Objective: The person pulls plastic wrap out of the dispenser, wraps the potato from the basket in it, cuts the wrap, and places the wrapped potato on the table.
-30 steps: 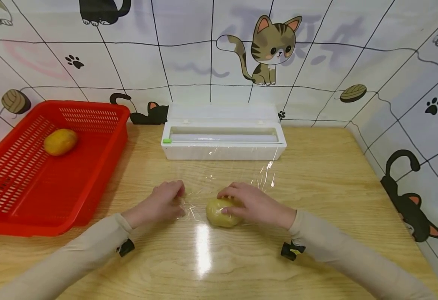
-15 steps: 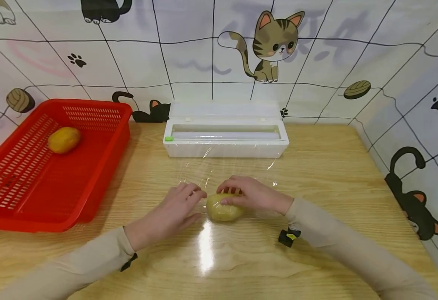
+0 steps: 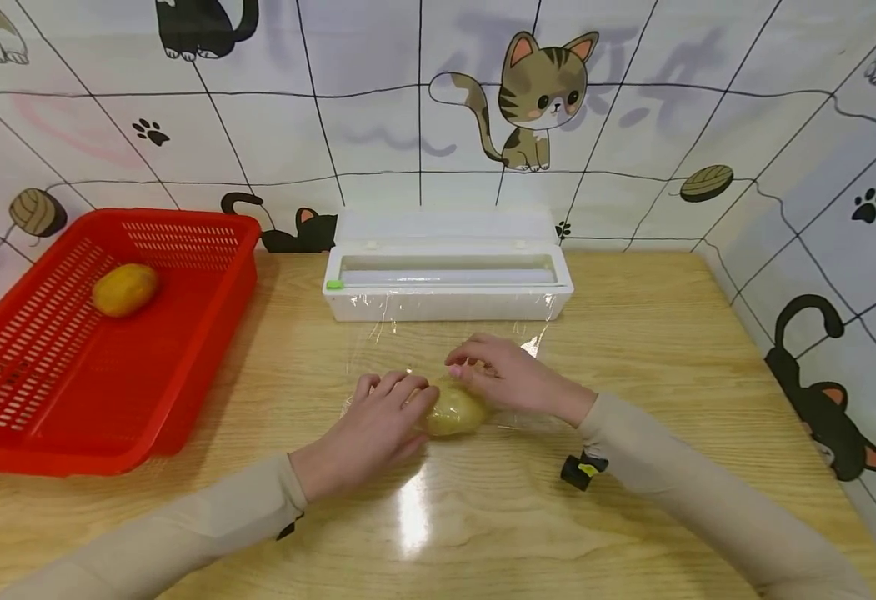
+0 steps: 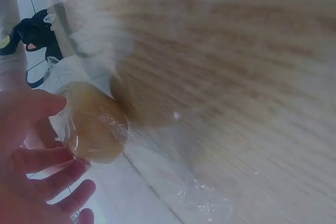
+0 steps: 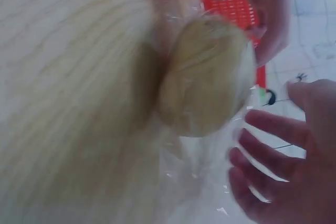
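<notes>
Touching with relaxed fingers, the left hand [image 4: 18, 169] meets one wrapped fruit [image 4: 97, 124] in the left wrist view; pushing sideways could roll it off them. Right wrist view: the right hand [image 5: 310, 169] is loose, its fingers beside the fruit; uneven pulling might bunch nearby film [image 5: 197, 182]. Head view: beyond both hands' fingers, one dispenser [image 3: 445, 304]; leftward, one basket [image 3: 152, 358] with one second fruit [image 3: 126, 290]; beneath, one worktop [image 3: 633, 342].

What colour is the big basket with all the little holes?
The basket is bright red, seen best in the head view.
</notes>
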{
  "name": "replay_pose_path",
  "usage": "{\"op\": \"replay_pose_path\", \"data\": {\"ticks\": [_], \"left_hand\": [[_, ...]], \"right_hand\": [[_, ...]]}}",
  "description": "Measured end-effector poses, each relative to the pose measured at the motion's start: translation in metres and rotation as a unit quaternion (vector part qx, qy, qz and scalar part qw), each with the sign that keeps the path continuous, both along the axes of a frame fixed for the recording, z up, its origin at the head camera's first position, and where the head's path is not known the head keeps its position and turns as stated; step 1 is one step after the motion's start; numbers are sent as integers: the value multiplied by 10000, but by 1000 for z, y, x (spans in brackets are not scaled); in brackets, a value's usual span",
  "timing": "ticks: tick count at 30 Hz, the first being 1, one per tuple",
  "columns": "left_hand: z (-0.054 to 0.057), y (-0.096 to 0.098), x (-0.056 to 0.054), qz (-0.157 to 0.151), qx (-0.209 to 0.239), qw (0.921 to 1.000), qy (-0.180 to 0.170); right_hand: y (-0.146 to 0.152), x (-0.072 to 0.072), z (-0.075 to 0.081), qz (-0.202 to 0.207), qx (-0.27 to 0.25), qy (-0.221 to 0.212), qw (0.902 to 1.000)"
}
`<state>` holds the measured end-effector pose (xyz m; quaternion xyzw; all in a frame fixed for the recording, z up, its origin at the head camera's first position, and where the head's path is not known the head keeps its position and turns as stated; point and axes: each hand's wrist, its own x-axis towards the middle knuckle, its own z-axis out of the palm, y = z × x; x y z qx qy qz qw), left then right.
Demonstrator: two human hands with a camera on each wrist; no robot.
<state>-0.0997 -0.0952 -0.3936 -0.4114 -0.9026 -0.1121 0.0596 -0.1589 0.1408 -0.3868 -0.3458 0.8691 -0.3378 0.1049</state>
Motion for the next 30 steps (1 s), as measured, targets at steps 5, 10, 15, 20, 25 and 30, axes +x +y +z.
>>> {"op": "replay_pose_path", "data": {"ticks": [5, 10, 15, 20, 25, 30], "left_hand": [[0, 2, -3, 159, -10, 9998, -103], [0, 4, -7, 306, -73, 9994, -124], [0, 10, -11, 324, -308, 9989, -134], [-3, 15, -16, 332, -413, 9985, -102], [-3, 16, -20, 359, -457, 9981, 190], [0, 17, -26, 438, -563, 9973, 170]], "right_hand": [[0, 22, 9, -11, 827, 1287, 9882], [-3, 39, -1, -86, 1686, 2145, 9620], [-4, 41, -4, -248, 2168, 2601, 9406], [-6, 40, -8, -333, 2553, 2588, 9310], [-8, 38, -10, -399, 2440, 2645, 9321], [-10, 33, -10, -495, 2399, 2701, 9312]]}}
